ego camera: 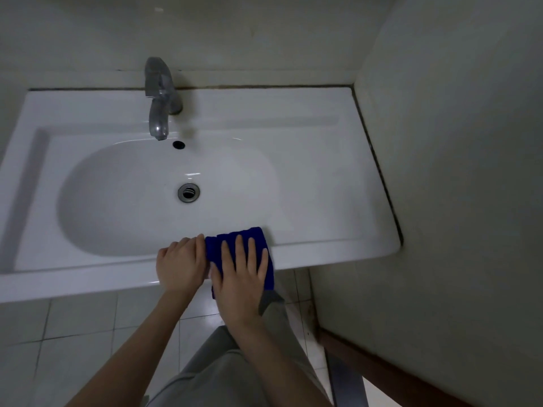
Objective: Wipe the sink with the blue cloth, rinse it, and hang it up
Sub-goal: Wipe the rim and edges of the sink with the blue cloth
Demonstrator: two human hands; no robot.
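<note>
A folded blue cloth [258, 237] lies on the front rim of the white sink [323, 201], just right of the basin. My right hand [241, 271] presses flat on the cloth with straight, spread fingers. My left hand [180, 264] rests on the rim right beside the cloth's left edge, its fingers curled; whether it pinches the cloth is hidden. The basin is bare, with a metal drain [188, 193] at its middle and an overflow hole [178, 144] behind it. A grey metal tap [160, 96] stands at the back.
A wall [455, 171] closes in the sink's right side, and another runs behind the tap. Below the rim are pale floor tiles [73, 333] and my grey trousers [223, 371]. A dark wooden skirting [382, 365] runs along the lower right.
</note>
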